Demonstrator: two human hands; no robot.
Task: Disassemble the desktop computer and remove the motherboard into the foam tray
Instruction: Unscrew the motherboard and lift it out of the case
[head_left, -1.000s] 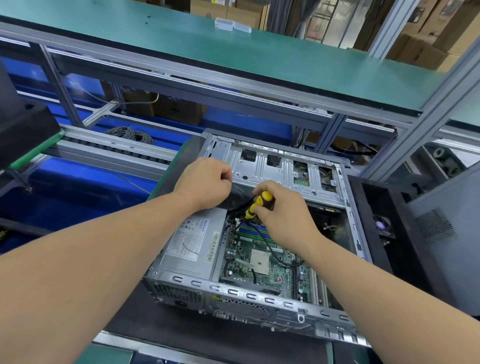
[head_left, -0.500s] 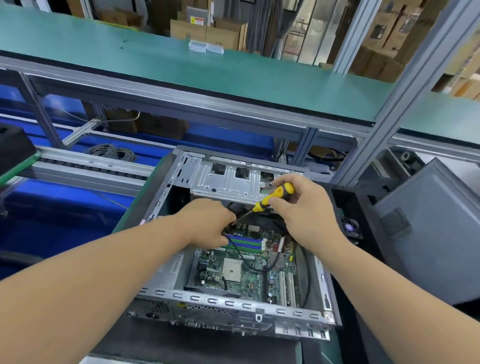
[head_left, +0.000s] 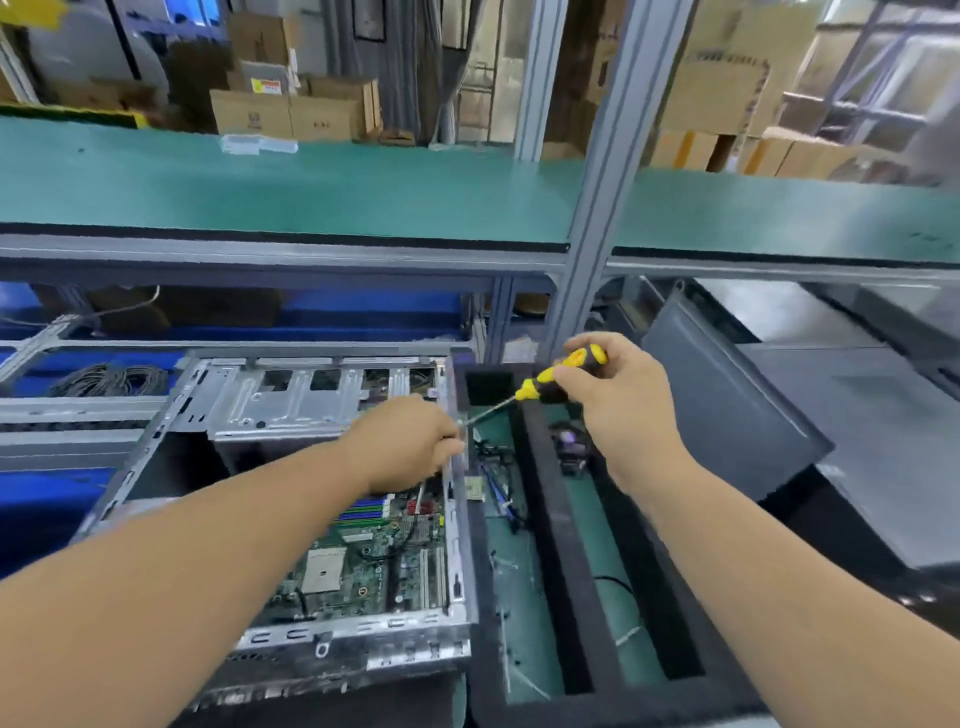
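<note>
The right hand (head_left: 618, 410) grips a yellow-and-black screwdriver (head_left: 550, 382) above the black foam tray (head_left: 550, 519), its shaft slanting down-left to the curled left hand (head_left: 410, 441) at the open computer case's (head_left: 457, 519) right wall, with the motherboard (head_left: 374, 551) lying flat inside.

screwdriver (head_left: 558, 376) lifted rightward (over foam tray (head_left: 550, 499)), left hand (head_left: 410, 441) following

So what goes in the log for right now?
right hand grips screwdriver above foam tray | left hand at case edge | motherboard inside case
</note>
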